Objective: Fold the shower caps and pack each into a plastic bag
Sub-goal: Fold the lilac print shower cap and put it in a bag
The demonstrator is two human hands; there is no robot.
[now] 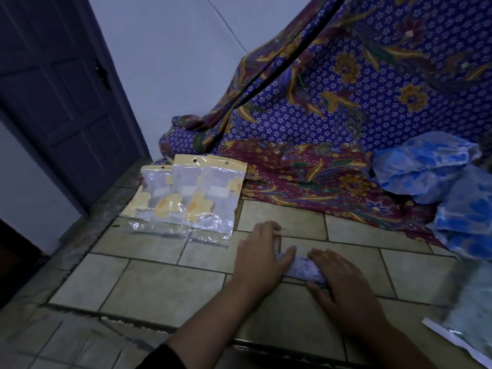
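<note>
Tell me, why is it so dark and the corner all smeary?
Head view: dim, bluish light; the white-edged packet at bottom right is smeared; the wide lens tilts the door; the left hand and right hand on the folded shower cap look fairly sharp.

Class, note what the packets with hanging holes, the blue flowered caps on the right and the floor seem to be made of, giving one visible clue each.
Plastic bags: thin clear glossy film, shown by glare and wrinkles; the yellow header strip may be card. Shower caps: likely thin translucent plastic, crinkled and puffy. Floor: glazed-looking ceramic tiles, with dark grout lines.
</note>
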